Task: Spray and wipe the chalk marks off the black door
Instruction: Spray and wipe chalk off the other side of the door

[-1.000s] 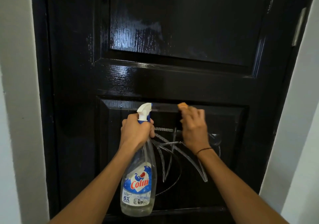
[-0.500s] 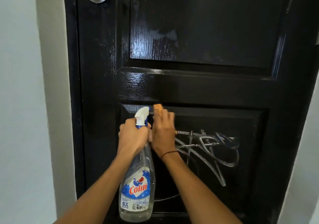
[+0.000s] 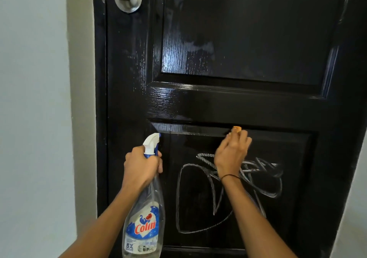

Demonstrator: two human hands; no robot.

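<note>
Sponge point(image 3: 236, 128) mostly hidden under right-hand fingers point(image 3: 241, 136) gripping it; left hand point(image 3: 141, 168) grips bottle point(image 3: 144, 228).

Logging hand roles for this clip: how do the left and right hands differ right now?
The left hand grips the spray bottle by its neck, off the door; the right hand presses an orange sponge against the lower panel's top edge, above the chalk marks. The right sits higher.
</note>
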